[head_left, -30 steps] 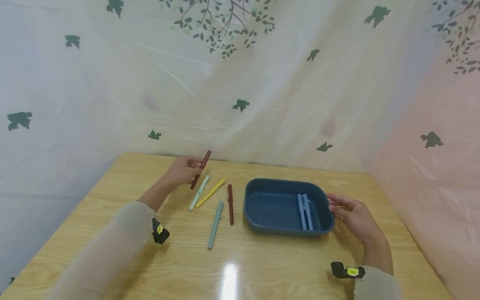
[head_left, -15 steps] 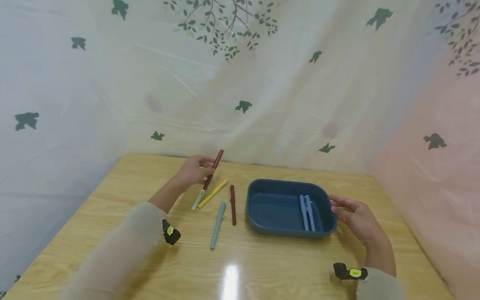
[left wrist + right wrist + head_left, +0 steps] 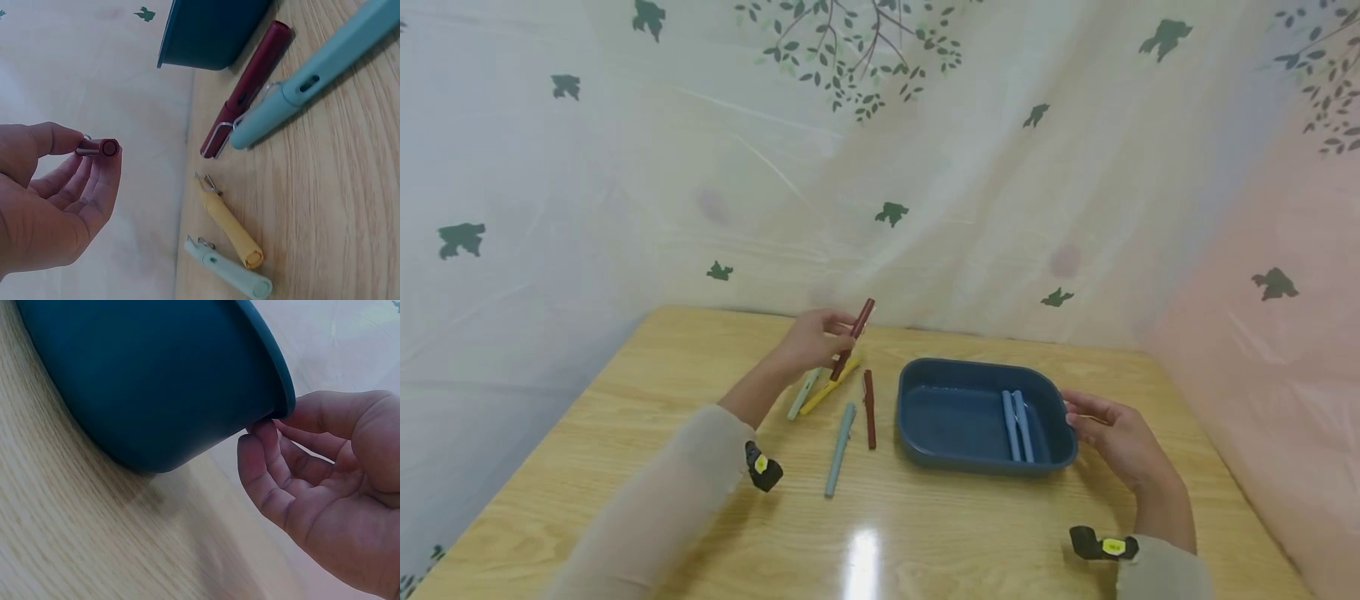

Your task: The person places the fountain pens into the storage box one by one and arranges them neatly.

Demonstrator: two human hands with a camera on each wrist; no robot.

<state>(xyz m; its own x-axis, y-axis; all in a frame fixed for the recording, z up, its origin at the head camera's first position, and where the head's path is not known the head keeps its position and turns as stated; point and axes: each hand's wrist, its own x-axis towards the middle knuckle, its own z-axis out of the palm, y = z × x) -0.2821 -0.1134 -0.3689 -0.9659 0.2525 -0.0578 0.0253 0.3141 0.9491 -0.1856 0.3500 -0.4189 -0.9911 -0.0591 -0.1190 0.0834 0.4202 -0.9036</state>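
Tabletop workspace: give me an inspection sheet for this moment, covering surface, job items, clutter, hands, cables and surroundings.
Surface: wood-grain tabletop, with a bright glare patch toward the viewer.
Job items: blue tray with two light-blue pens inside; mint pen, yellow pen, teal pen and a dark red pen on the tabletop, left of the tray.
Clutter: nothing seen.
Hands: left hand pinches another dark red pen, raised off the table; right hand has its fingers at the tray's rim, though whether they pinch it is unclear.
Cables: nothing seen.
Surroundings: pale sheeting behind the table, patterned with leafy branches and green bird-like shapes.
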